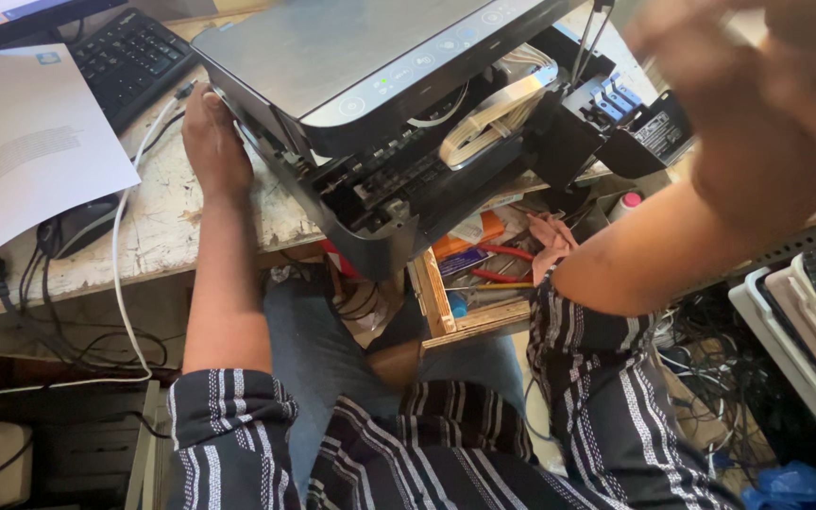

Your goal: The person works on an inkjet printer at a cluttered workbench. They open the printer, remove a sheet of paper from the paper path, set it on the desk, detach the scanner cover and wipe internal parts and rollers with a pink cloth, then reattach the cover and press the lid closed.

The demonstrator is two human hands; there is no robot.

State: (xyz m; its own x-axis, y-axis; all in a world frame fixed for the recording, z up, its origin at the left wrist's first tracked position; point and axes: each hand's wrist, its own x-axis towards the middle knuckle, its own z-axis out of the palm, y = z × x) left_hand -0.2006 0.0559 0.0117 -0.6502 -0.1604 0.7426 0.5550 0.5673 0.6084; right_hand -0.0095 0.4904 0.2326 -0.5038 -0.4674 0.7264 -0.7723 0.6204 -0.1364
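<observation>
Workbench [172, 222] bears printer [370, 104]; left hand [212, 142] rests flat, right hand [767, 85] blurred, grip unclear.

Printer [351, 57] smooth grey-black plastic, satin lid; desk [167, 227] rough, chipped white-painted wood; paper sheet [25, 142] matt; drawer [446, 312] bare wood; sleeves [229, 425] striped woven cloth.

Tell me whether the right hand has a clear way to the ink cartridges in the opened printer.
Probably yes. The right hand is raised, blurred, just beside the ink cartridges, which sit exposed under the lifted printer lid. The left hand rests at the far side.
</observation>
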